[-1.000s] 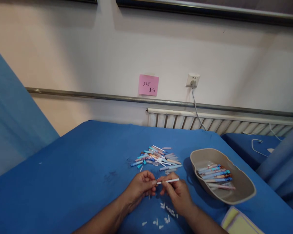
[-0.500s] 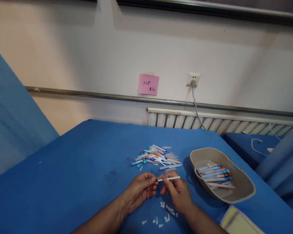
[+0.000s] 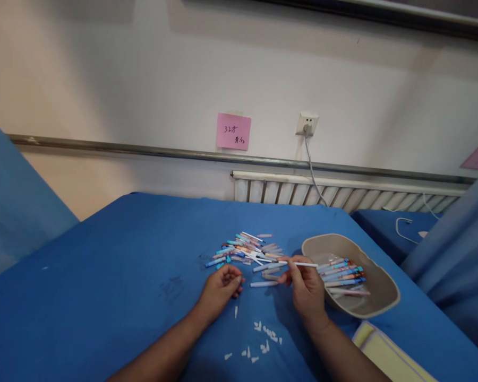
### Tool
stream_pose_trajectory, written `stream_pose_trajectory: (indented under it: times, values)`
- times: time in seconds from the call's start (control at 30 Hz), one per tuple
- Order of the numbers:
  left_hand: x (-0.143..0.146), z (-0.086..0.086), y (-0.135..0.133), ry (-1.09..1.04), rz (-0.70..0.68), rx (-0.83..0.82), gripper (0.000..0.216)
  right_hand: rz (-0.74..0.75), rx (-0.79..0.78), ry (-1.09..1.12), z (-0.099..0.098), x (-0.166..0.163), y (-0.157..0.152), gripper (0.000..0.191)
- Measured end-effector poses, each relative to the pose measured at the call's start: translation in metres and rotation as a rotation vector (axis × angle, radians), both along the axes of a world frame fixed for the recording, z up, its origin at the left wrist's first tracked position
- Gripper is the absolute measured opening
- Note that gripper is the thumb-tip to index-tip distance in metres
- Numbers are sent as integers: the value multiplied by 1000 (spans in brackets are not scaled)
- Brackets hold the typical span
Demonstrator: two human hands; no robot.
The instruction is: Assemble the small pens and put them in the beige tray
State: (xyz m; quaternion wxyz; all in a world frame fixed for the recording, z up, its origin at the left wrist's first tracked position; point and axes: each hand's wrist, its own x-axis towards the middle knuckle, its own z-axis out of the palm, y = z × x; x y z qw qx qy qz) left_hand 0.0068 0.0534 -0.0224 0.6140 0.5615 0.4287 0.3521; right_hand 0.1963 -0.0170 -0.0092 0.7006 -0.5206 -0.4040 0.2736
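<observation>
White tips (image 3: 267, 331) are lying on the near table (image 3: 123, 254), probably for separation. The left hand (image 3: 220, 291) is showing half-curled fingers; its grip's contents cannot be told. The right hand (image 3: 306, 289) is pinching a white stick (image 3: 307, 264) near-level, likely for control, beside the bin (image 3: 382, 265). Pens (image 3: 242, 250) are lying heaped beyond.

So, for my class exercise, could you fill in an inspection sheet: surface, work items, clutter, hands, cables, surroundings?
Surface: blue cover, dark smudges left of the pens.
Work items: pile of pens and pen parts; more pens inside a brown bin; small white pieces nearer the person.
Clutter: yellow item, perhaps a cloth, near right.
Hands: right hand pinches a slim white stick; left hand curled, any grip unclear.
Cables: grey cable hangs from the wall socket.
Surroundings: radiator, metal rail, pink note, blue curtains both sides.
</observation>
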Motion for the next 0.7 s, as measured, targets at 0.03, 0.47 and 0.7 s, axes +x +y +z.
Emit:
stream_pose_trajectory:
  times: [0.03,0.47,0.7]
  values:
    - [1,-1,0,46,-26,63,21,-26,11,-5,1,1,0,27]
    - [15,10,-14,549,-315,753,21,45,-63,-62,-12,-7,2,30]
    - [10,7,-10,498,-196,659,11,102,-69,21,-8,-12,1,28]
